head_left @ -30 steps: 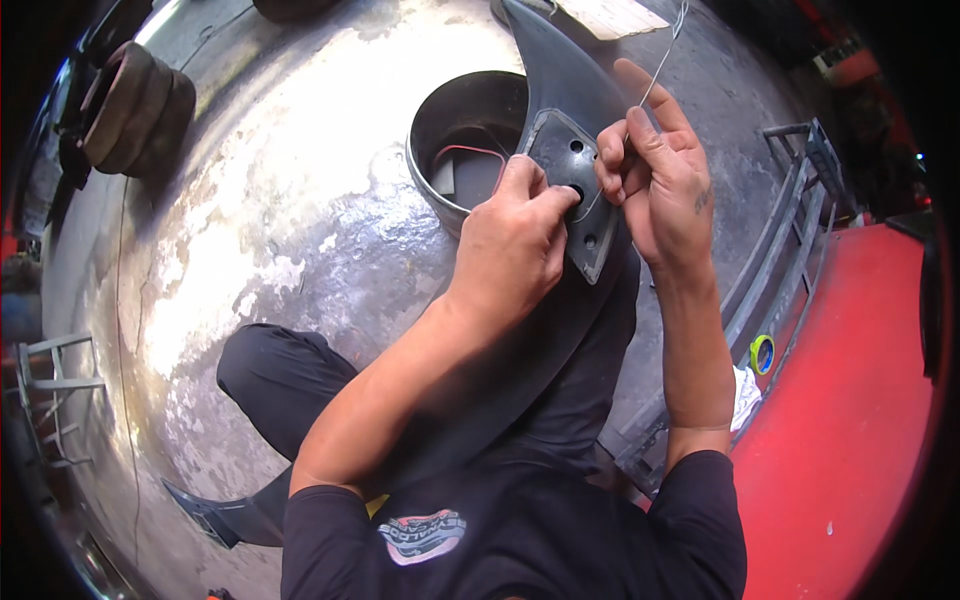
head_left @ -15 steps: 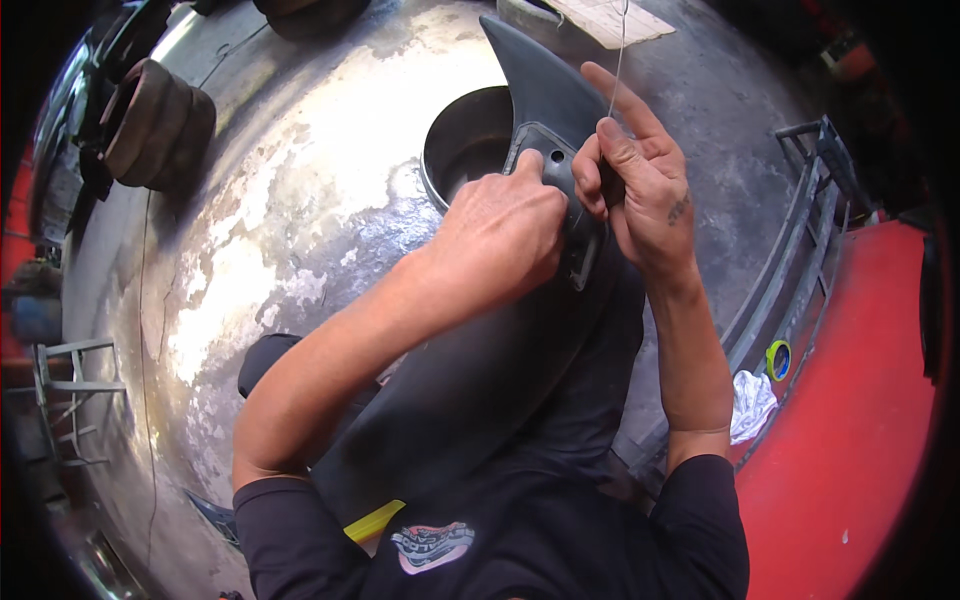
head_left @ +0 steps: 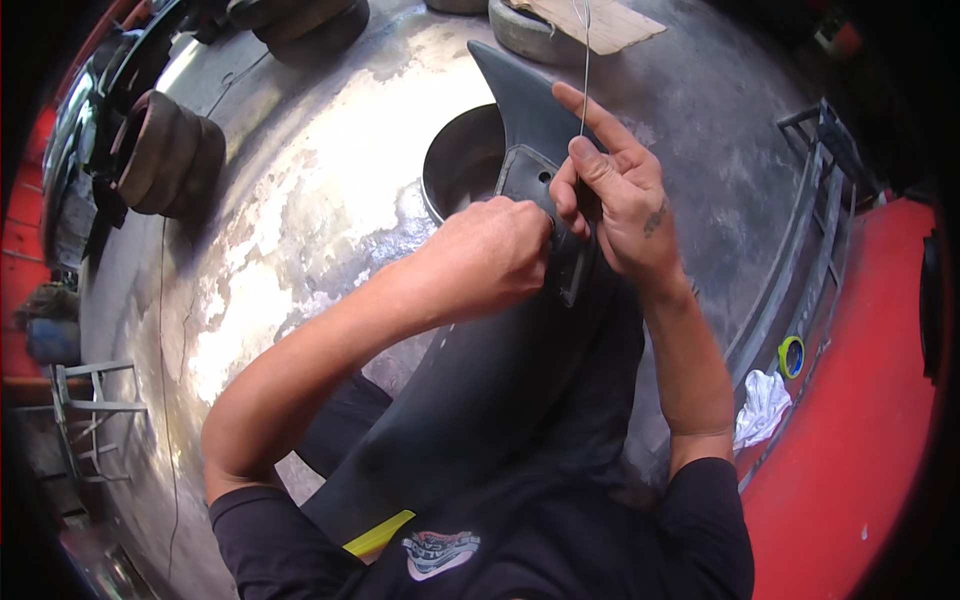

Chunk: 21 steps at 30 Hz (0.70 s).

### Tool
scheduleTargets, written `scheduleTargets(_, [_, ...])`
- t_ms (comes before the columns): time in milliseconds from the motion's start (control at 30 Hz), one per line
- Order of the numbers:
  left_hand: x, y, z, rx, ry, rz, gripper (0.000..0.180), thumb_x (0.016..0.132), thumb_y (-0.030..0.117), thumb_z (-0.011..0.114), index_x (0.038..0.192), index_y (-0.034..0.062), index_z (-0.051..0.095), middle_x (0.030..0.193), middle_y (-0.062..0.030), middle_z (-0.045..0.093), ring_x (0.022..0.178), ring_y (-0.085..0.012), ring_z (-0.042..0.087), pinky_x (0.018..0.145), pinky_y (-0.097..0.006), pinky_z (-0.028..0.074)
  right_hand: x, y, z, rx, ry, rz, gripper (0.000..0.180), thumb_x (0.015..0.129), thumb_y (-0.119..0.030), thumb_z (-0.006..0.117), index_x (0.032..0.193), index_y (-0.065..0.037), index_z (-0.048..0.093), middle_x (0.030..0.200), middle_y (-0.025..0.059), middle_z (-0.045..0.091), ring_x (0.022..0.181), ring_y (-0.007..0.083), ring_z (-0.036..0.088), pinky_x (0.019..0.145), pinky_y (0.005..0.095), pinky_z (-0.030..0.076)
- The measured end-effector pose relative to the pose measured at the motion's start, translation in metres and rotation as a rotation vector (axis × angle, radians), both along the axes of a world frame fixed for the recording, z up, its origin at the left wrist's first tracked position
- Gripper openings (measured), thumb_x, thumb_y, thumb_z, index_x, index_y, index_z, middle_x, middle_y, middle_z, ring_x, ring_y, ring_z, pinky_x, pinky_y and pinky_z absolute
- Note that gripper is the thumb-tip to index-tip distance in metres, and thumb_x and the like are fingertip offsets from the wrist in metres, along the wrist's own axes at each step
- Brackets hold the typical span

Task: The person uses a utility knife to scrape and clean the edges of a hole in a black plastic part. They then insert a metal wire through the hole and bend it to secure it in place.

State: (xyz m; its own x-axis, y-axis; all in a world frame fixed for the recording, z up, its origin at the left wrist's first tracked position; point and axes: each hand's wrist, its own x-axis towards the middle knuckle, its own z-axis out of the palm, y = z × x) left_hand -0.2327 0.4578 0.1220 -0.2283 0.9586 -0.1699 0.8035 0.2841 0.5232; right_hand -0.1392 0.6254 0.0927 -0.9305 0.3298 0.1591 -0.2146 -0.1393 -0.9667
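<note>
A long dark grey plastic part [head_left: 450, 400], shaped like a car bumper, lies across my lap and tapers to a point at its far end. Near that end is a framed recess with a round hole [head_left: 545, 178]. My left hand [head_left: 500, 250] is closed in a fist against the recess's near side; its fingertips and anything in them are hidden. Just right of the hole, my right hand [head_left: 620, 190] pinches a thin metal wire [head_left: 586, 90] between thumb and curled fingers, index finger raised. The wire runs upward out of view.
Beneath the part's far end stands a round, open-topped drum [head_left: 430, 185]. Stacked tyres [head_left: 165, 155] are at far left, another tyre [head_left: 535, 35] under cardboard [head_left: 610, 25] at the back. On the right are a metal frame [head_left: 765, 310], white cloth [head_left: 762, 408], yellow tape roll [head_left: 790, 357] and red panel [head_left: 860, 420].
My left hand has slid toward me along the recess, and its index finger, earlier stretched beside the hole, is now curled in. My right hand keeps its pinch on the wire.
</note>
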Motion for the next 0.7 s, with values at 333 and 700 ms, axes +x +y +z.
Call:
scheduleTargets(333, [0.019,0.006,-0.021,0.232,-0.604,0.355,0.037,0.113,0.023,0.055,0.108,-0.0077,0.074,0.068,-0.0116,0.064,0.053,-0.0176,0.063,0.047,-0.037,0.048,0.009,0.002,0.003,-0.021,0.020,0.029,0.056,0.118,-0.023,0.057,0.169,-0.005,0.043,0.070,0.0054,0.067,0.055,0.0081,0.053,0.055,0.0230,0.045])
scheduleTargets(700, [0.012,0.013,-0.031,0.249,-0.386,0.174,0.040,0.116,0.029,0.055,0.111,-0.0073,0.072,0.067,-0.0139,0.065,0.059,-0.0189,0.069,0.056,-0.036,0.054,0.012,0.009,0.003,-0.095,-0.047,0.036,0.055,0.117,-0.018,0.055,0.169,-0.003,0.042,0.072,0.0069,0.068,0.055,0.0099,0.056,0.053,0.0243,0.045])
